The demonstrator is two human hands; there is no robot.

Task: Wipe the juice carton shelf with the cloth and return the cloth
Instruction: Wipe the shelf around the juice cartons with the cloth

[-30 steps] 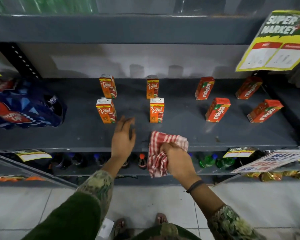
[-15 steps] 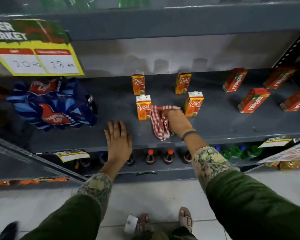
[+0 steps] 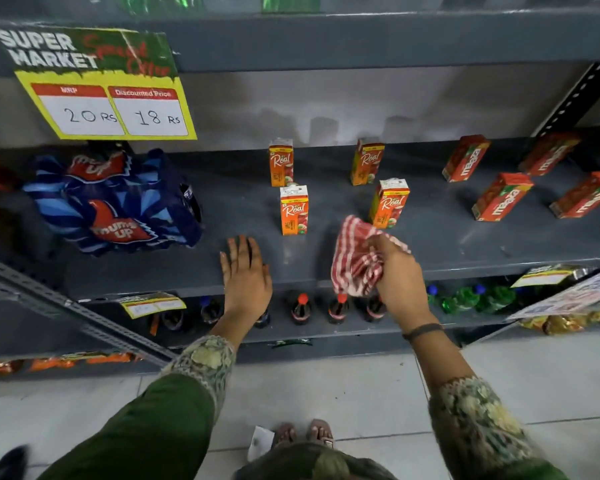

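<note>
Red-and-white checked cloth [image 3: 355, 259] is bunched in the right hand [image 3: 397, 277], whose fingers are closed around it, and it sits at the front edge of the grey shelf [image 3: 465, 237], its lower fold hanging just past the lip. The unwiped run seems to lie behind and to either side of the grip: the four Real cartons [image 3: 293, 209] stand just back from the cloth, the nearest one almost touching its upper edge. The left hand [image 3: 245, 271] lies flat and open on the front edge, holding nothing, left of the cloth and nearer the blue pack [image 3: 118, 202]. The shelf's long axis runs left to right, so the next stroke probably goes sideways along the front or back between the cartons.
</note>
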